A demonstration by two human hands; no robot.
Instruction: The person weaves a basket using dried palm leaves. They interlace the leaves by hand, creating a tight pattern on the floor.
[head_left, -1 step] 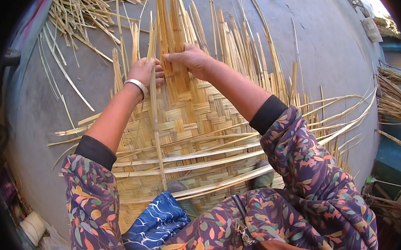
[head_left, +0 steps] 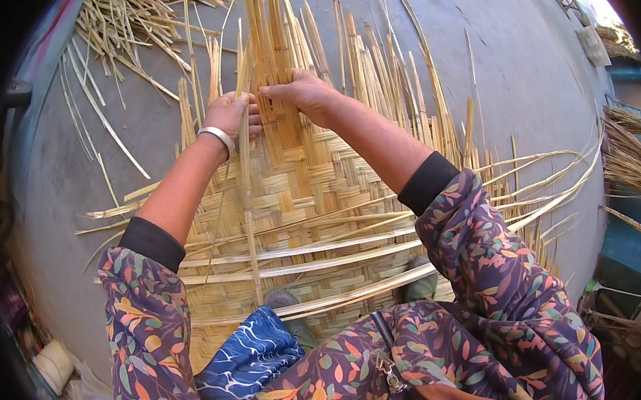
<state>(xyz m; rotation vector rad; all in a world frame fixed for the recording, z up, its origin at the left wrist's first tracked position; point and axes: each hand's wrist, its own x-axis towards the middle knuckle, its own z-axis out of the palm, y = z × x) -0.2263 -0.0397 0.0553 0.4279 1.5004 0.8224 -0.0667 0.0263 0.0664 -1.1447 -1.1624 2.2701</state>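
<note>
A woven mat of split bamboo strips point(head_left: 293, 174) spreads on the ground in front of me, its weave in broad blocks. My left hand point(head_left: 230, 118), with a pale bangle at the wrist, pinches one long pale strip point(head_left: 247, 186) that hangs down over the mat toward me. My right hand point(head_left: 302, 97) is closed round several wider brown strips point(head_left: 271, 44) standing up from the far edge of the weave. Its thumb presses on their near side, while its other fingers are mostly hidden behind them. The two hands are close together.
Loose pale strips point(head_left: 325, 263) lie crosswise over the near mat, their ends curving out to the right. Cut strips point(head_left: 141, 27) are heaped at the far left. Bundled stalks point(head_left: 633, 152) lie at the right edge. A spool of cord point(head_left: 53, 366) stands at lower left.
</note>
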